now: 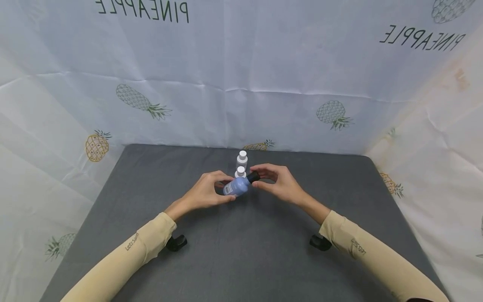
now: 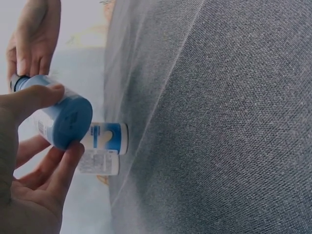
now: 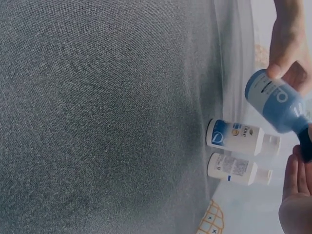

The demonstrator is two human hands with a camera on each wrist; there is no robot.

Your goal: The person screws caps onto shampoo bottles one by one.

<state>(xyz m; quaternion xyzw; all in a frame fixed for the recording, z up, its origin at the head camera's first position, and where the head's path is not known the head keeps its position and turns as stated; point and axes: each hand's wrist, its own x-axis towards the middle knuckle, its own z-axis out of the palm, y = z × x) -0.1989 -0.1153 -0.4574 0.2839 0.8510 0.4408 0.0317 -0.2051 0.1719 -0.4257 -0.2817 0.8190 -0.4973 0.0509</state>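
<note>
A blue bottle (image 1: 235, 187) with a black cap (image 1: 253, 176) is held tilted above the table. My left hand (image 1: 205, 191) grips its body, thumb on the near side and fingers around the far side; the bottle's base faces the left wrist view. On the right, my right hand (image 1: 277, 180) pinches the cap between thumb and fingers. Just behind the blue bottle stand two white bottles with white caps, a nearer one (image 3: 234, 135) with a blue-and-white label and a farther one (image 3: 231, 168) with a printed text panel. In the head view the blue bottle partly hides the nearer one.
Dark grey cloth covers the table (image 1: 241, 251). White curtains (image 1: 271, 63) printed with pineapples rise behind it and along both sides. Black wrist pieces (image 1: 176, 243) hang below each sleeve cuff.
</note>
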